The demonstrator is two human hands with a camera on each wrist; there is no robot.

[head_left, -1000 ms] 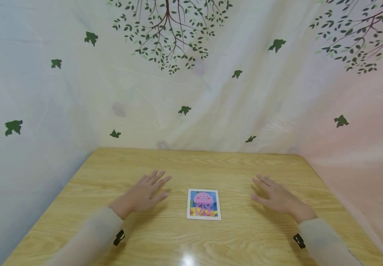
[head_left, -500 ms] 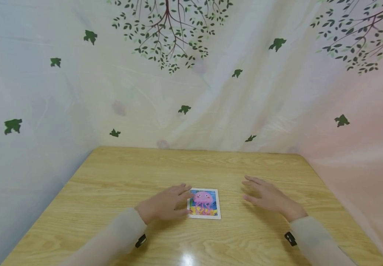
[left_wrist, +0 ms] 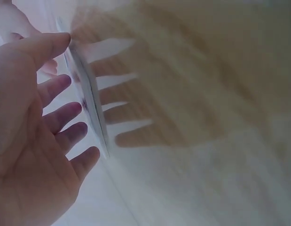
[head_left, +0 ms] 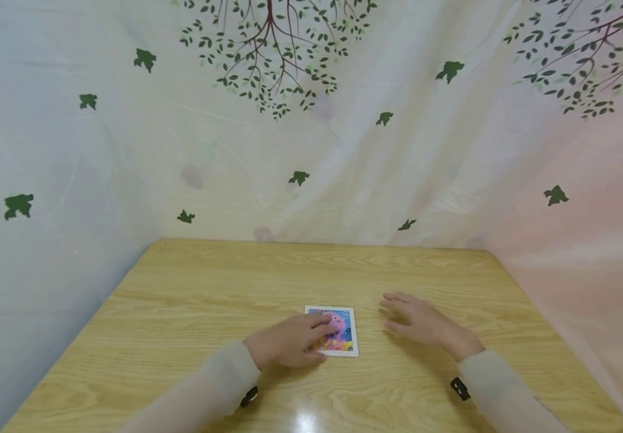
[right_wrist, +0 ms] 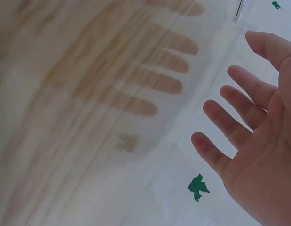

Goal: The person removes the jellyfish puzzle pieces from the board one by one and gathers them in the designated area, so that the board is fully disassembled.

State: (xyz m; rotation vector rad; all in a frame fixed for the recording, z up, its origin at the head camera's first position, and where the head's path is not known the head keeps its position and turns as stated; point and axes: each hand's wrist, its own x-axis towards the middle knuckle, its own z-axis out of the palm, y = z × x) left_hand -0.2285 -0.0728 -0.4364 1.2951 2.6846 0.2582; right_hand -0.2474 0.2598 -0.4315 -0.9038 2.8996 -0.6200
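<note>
A square jellyfish picture board [head_left: 349,344] with a white border lies face up on the wooden table. Its pink jellyfish is partly covered by my left hand [head_left: 288,343], whose spread fingers reach over the board's left half. From the left wrist, the board [left_wrist: 92,103] shows a thin, layered edge, with the thumb and fingers [left_wrist: 63,120] along its left side and nothing gripped. Right of the board, my right hand [head_left: 425,322] hovers over the wood with fingers extended and holds nothing. In the right wrist view its fingers [right_wrist: 230,123] are apart.
The wooden table [head_left: 208,270] has a glossy top that mirrors the hands. A pale curtain [head_left: 236,168] printed with branches and green birds stands behind it and on both sides. Black straps [head_left: 459,388] sit near the wrists, below the light sleeves [head_left: 203,385].
My left hand has moved right, from beside the picture board to over its left half. My right hand has drifted left toward the board. The board has stayed in place.
</note>
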